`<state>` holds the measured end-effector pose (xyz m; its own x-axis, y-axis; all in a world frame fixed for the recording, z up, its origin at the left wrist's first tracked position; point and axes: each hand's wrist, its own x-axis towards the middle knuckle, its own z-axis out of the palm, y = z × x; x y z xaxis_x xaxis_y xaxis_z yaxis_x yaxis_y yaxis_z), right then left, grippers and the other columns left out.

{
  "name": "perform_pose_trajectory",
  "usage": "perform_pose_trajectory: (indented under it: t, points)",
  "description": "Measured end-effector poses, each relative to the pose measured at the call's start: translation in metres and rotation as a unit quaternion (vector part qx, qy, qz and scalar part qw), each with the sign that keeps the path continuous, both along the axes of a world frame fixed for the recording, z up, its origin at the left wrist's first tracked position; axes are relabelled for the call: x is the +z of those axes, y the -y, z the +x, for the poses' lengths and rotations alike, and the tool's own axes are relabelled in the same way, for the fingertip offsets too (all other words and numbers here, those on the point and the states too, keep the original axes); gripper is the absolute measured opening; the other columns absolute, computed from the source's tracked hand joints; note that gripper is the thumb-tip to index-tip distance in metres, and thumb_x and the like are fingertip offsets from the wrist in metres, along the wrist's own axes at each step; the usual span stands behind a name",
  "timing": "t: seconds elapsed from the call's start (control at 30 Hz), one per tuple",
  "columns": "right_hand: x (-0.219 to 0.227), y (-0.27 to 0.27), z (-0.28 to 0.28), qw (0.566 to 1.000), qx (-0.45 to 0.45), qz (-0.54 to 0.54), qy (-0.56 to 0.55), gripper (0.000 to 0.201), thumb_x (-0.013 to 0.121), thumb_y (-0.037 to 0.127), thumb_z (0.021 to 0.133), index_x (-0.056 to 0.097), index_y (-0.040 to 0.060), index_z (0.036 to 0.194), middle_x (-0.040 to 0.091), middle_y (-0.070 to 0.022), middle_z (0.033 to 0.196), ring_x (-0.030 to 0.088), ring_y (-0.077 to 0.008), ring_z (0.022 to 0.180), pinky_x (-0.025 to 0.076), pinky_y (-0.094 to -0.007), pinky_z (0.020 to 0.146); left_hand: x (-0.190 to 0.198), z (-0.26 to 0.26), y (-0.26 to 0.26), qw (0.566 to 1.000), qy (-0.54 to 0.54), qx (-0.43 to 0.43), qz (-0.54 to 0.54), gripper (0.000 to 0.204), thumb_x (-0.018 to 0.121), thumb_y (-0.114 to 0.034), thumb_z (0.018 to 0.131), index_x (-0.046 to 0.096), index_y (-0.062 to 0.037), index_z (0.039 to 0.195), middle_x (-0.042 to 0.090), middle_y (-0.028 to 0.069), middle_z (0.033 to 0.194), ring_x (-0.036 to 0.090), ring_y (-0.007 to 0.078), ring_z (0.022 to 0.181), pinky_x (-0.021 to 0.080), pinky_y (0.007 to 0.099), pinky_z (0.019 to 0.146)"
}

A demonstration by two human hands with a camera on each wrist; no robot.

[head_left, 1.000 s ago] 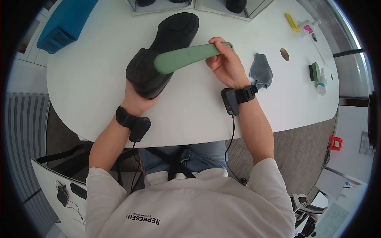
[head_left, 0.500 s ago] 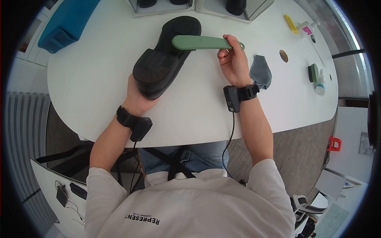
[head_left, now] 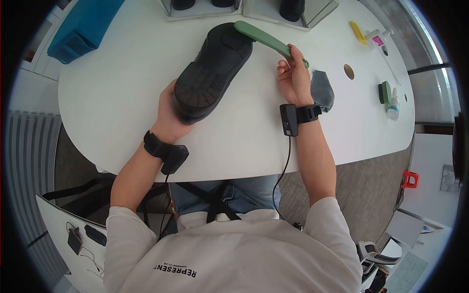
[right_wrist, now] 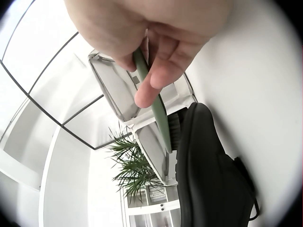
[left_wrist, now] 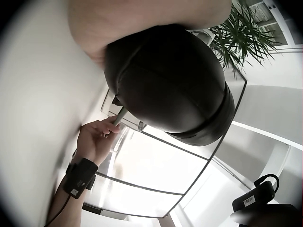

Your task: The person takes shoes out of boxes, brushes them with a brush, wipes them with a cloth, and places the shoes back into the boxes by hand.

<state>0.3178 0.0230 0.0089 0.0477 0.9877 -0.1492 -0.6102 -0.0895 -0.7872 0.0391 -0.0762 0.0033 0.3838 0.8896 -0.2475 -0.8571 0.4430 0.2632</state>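
Upper centre: upturned black shoe (head_left: 210,73), my left grip (head_left: 169,116) holding; green brush (head_left: 266,38), my right grip (head_left: 295,82) pinching; best kept bristles-flat.

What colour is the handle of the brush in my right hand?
The brush handle is green; the head view shows it best.

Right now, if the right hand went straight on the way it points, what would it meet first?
The right hand would probably meet the rightmost white box first; depth there is unclear.

Head view downward from above, wrist views low and close, black shoe (head_left: 213,73) common to all.
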Motion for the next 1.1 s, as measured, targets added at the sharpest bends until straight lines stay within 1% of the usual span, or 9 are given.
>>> perform_pose_trajectory:
  t: [0.1, 0.17, 0.2, 0.27, 0.37, 0.57, 0.77, 1.0, 1.1]
  points:
    - [-0.002, 0.006, 0.002, 0.999, 0.029, -0.007, -0.027, 0.024, 0.058, 0.024, 0.093, 0.054, 0.0062, 0.109, 0.061, -0.0048, 0.091, 0.06, -0.0147, 0.065, 0.045, -0.0237, 0.055, 0.013, 0.01, 0.005, 0.998, -0.041, 0.034, -0.035, 0.035, 0.042, -0.026, 0.095, 0.057, -0.0044, 0.118, 0.061, 0.0069, 0.12, 0.058, 0.0214, 0.111, 0.046, 0.0336, 0.098]
    - [0.006, 0.007, -0.001, 0.994, 0.085, 0.03, -0.057, 0.022, 0.058, 0.022, 0.093, 0.054, 0.0059, 0.107, 0.062, -0.0052, 0.087, 0.06, -0.0148, 0.063, 0.046, -0.0245, 0.055, 0.02, 0.011, 0.002, 0.987, -0.104, 0.073, -0.1, 0.035, 0.041, -0.026, 0.095, 0.057, -0.0045, 0.118, 0.061, 0.0073, 0.12, 0.058, 0.0213, 0.111, 0.046, 0.0336, 0.098]
    - [0.004, 0.007, -0.002, 0.994, 0.087, 0.033, -0.058, 0.022, 0.058, 0.022, 0.093, 0.054, 0.0059, 0.107, 0.062, -0.0052, 0.087, 0.06, -0.0148, 0.063, 0.046, -0.0245, 0.055, 0.017, 0.008, 0.001, 0.987, -0.105, 0.075, -0.098, 0.035, 0.041, -0.026, 0.095, 0.057, -0.0045, 0.118, 0.061, 0.0073, 0.12, 0.058, 0.0213, 0.111, 0.046, 0.0336, 0.098]
    - [0.002, 0.008, -0.001, 0.976, 0.187, 0.077, -0.079, 0.021, 0.056, 0.021, 0.094, 0.054, 0.0054, 0.107, 0.062, -0.0055, 0.086, 0.061, -0.015, 0.06, 0.046, -0.0253, 0.056, 0.009, 0.005, 0.0, 0.999, -0.02, 0.037, -0.026, 0.034, 0.041, -0.025, 0.095, 0.058, -0.0043, 0.116, 0.062, 0.0076, 0.118, 0.059, 0.0211, 0.11, 0.047, 0.0338, 0.097]
    - [0.002, 0.01, -0.006, 0.976, 0.201, 0.074, -0.036, 0.02, 0.056, 0.02, 0.094, 0.054, 0.0048, 0.107, 0.061, -0.0055, 0.085, 0.061, -0.0151, 0.06, 0.046, -0.0248, 0.056, 0.01, 0.003, 0.001, 1.0, -0.01, 0.015, -0.024, 0.034, 0.04, -0.024, 0.095, 0.058, -0.0035, 0.115, 0.063, 0.0076, 0.116, 0.06, 0.0212, 0.109, 0.048, 0.0341, 0.096]
    - [0.009, 0.008, -0.004, 0.994, 0.081, 0.074, -0.004, 0.022, 0.056, 0.02, 0.094, 0.053, 0.0038, 0.109, 0.059, -0.0043, 0.087, 0.062, -0.0151, 0.063, 0.045, -0.0236, 0.053, 0.014, 0.006, 0.0, 0.999, -0.033, 0.026, -0.02, 0.033, 0.039, -0.023, 0.095, 0.059, -0.0025, 0.113, 0.064, 0.008, 0.114, 0.061, 0.0215, 0.106, 0.048, 0.0348, 0.095]
    - [0.006, 0.007, -0.004, 0.998, 0.037, 0.049, 0.006, 0.024, 0.057, 0.02, 0.095, 0.052, 0.0038, 0.112, 0.059, -0.0042, 0.092, 0.062, -0.0152, 0.063, 0.045, -0.0237, 0.053, 0.015, 0.005, 0.002, 0.999, -0.025, 0.019, -0.028, 0.033, 0.039, -0.023, 0.095, 0.059, -0.0028, 0.112, 0.064, 0.0079, 0.113, 0.061, 0.0217, 0.106, 0.049, 0.0344, 0.094]
    - [0.007, 0.007, -0.003, 0.999, 0.025, 0.044, 0.012, 0.024, 0.057, 0.02, 0.094, 0.052, 0.0035, 0.111, 0.059, -0.0047, 0.092, 0.061, -0.0159, 0.062, 0.045, -0.024, 0.054, 0.009, 0.002, 0.002, 1.0, -0.009, 0.003, 0.007, 0.033, 0.038, -0.023, 0.095, 0.059, -0.0029, 0.112, 0.064, 0.0073, 0.113, 0.061, 0.0214, 0.106, 0.049, 0.0341, 0.094]
    - [0.007, 0.007, -0.003, 0.998, 0.048, 0.044, 0.005, 0.023, 0.057, 0.02, 0.094, 0.053, 0.0032, 0.11, 0.059, -0.0056, 0.092, 0.061, -0.0161, 0.063, 0.045, -0.0247, 0.055, 0.015, 0.006, 0.001, 0.997, -0.064, 0.031, -0.035, 0.033, 0.038, -0.023, 0.096, 0.058, -0.0026, 0.113, 0.064, 0.0073, 0.113, 0.061, 0.021, 0.106, 0.049, 0.0338, 0.094]
